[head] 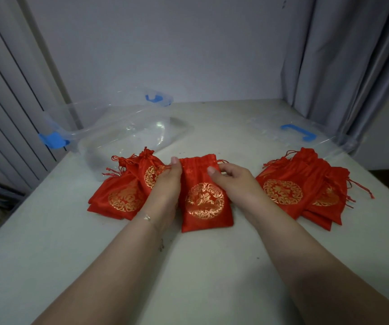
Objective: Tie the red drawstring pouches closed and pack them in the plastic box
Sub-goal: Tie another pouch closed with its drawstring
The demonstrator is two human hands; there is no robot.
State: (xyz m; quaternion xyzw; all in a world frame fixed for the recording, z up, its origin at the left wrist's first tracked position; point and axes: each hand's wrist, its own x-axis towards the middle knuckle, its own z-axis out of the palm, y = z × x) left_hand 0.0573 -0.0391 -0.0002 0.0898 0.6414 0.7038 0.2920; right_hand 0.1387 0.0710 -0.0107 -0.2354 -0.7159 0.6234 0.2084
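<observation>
A red pouch with a gold emblem (204,200) lies flat in the middle of the table, its gathered mouth at the far end. My left hand (168,184) pinches the left end of its drawstring at the mouth. My right hand (231,178) pinches the cord at the right side of the mouth. A pile of red pouches (127,191) with cinched tops lies to the left, partly under my left hand. Another pile (301,186) lies to the right. The clear plastic box (109,137) with blue clips stands at the back left.
The box's clear lid (291,137) with a blue handle lies flat at the back right. A grey curtain (343,66) hangs on the right and a panelled wall stands on the left. The white table (188,266) runs back to the wall.
</observation>
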